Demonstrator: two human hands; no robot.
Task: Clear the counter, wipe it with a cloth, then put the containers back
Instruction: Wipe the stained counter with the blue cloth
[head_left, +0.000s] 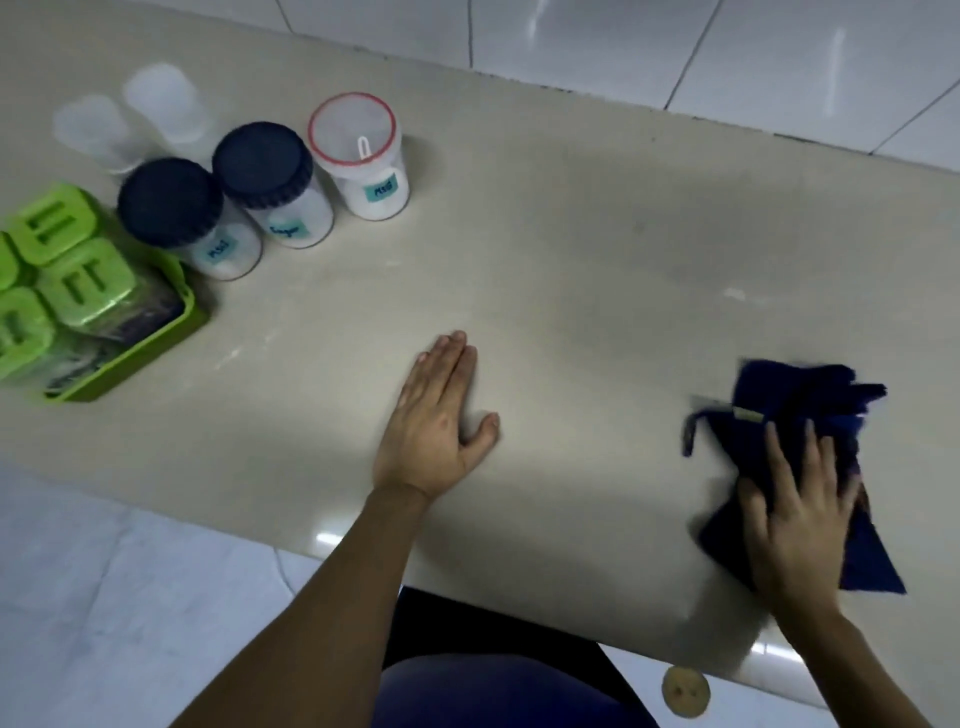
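My right hand (795, 519) presses flat on a dark blue cloth (795, 410) at the right of the beige counter (571, 249). The cloth is blurred. My left hand (436, 421) lies flat on the counter's middle, fingers together, holding nothing. At the far left stand two dark-lidded jars (169, 205) (262, 166) with white contents and labels. Beside them is a red-rimmed clear jar (353, 130), also labelled. Two translucent white containers (91, 127) (163, 98) stand behind them.
A green tray (150, 343) holding several green-lidded jars sits at the counter's left edge. White tiled wall runs along the back. The counter's front edge is near my body, with pale floor tiles below and a small round tan object (685, 691) low down.
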